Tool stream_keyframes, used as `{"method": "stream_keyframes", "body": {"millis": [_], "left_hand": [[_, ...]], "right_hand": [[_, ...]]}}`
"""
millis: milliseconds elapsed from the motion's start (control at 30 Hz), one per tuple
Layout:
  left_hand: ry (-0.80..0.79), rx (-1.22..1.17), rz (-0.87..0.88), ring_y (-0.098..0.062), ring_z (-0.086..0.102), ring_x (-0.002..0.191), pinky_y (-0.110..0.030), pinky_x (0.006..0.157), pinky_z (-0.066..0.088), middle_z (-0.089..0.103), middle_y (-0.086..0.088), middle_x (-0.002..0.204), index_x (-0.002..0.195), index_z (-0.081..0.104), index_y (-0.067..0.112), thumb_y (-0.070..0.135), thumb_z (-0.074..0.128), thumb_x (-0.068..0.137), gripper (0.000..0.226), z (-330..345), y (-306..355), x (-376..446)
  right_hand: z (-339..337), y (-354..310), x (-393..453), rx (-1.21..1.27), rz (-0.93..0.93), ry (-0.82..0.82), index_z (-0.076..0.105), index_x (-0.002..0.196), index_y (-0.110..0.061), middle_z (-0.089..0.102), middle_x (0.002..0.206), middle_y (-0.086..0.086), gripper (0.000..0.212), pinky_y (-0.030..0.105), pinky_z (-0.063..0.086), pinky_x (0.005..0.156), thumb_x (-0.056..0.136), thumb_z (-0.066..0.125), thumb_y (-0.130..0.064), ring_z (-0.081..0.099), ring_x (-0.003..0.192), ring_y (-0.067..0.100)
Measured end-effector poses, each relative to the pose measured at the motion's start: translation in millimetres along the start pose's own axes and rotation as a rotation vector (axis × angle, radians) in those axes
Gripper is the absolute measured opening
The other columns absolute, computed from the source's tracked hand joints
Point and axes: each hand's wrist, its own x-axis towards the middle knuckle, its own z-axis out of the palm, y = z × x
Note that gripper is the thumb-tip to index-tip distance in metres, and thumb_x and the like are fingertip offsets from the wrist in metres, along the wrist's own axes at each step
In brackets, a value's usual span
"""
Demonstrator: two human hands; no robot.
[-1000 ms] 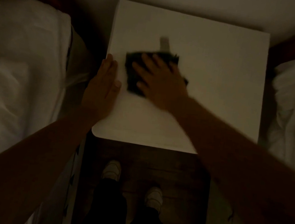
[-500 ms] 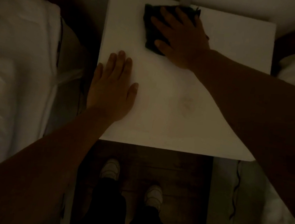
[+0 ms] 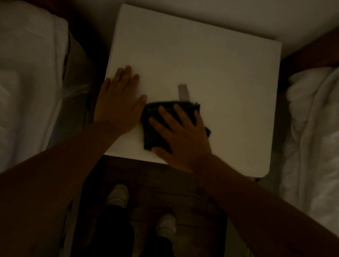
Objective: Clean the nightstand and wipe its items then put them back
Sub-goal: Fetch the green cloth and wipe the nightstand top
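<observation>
Looking straight down, you see the white nightstand [image 3: 204, 54], its tabletop square, flat and matte, with a rounded near right corner. Light is dim and warm. White bedding lies on both sides: a smooth bed [image 3: 15, 81] on your left, a rumpled, creased duvet [image 3: 325, 125] on your right. Brown wooden headboards run off toward the top corners. A pale wall sits behind the nightstand. Below the near edge is dark wood floor [image 3: 158, 182], with your two white shoes [image 3: 117, 194] and dark trousers.

Your right hand [image 3: 182, 138] presses flat on a dark cloth [image 3: 153, 133], fingers straight and spread, not curled round it. The cloth is folded, soft-looking, roughly rectangular, lying near the front edge of the tabletop, left of centre. A small grey smear or strip [image 3: 183, 92] shows just beyond the cloth's far edge; what it is, you cannot tell.

Your left hand [image 3: 119, 101] lies palm-down on the left edge of the tabletop, fingers straight and relaxed, holding nothing, thumb tip just beside the cloth.
</observation>
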Motion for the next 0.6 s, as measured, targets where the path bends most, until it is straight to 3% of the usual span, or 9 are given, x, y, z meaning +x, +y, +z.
{"method": "stream_keyframes", "body": {"millis": [67,200,367,600], "left_hand": [[0.005,-0.018,-0.040,-0.030,0.013,0.143,-0.049,0.114,0.011,0.020,-0.012,0.155,0.143,0.033,0.017,0.042,0.037,0.093,0.056,1.1,9.3,7.7],[-0.018,-0.029,0.143,-0.030,0.015,0.142,-0.050,0.114,0.011,0.025,-0.012,0.153,0.139,0.040,0.019,0.036,0.039,0.094,0.049,6.0,36.6,23.1],[0.031,-0.008,0.122,-0.028,0.015,0.143,-0.048,0.114,0.012,0.024,-0.009,0.154,0.141,0.037,0.022,0.043,0.024,0.094,0.053,10.1,38.8,21.9],[0.049,0.052,0.139,-0.030,0.019,0.141,-0.052,0.112,0.018,0.028,-0.010,0.151,0.137,0.037,0.023,0.048,0.027,0.092,0.053,11.6,44.5,24.1]], "right_hand": [[5.0,-0.3,-14.8,0.004,-0.054,0.006,0.016,0.148,-0.040,0.017,0.158,-0.003,0.069,0.068,0.010,0.106,0.087,0.026,-0.071,0.014,0.144,0.033],[7.1,15.6,-21.3,-0.004,-0.080,0.035,0.017,0.148,-0.040,0.017,0.158,-0.004,0.069,0.067,0.009,0.106,0.087,0.028,-0.071,0.015,0.144,0.032],[-0.7,65.9,3.0,-0.025,0.205,0.064,0.015,0.147,-0.042,0.018,0.158,-0.004,0.069,0.068,0.018,0.106,0.085,0.021,-0.073,0.017,0.143,0.033],[-24.8,169.2,72.9,-0.014,0.575,0.095,0.008,0.144,-0.051,0.011,0.159,0.000,0.072,0.069,0.009,0.108,0.079,0.016,-0.081,0.004,0.143,0.039]]}}
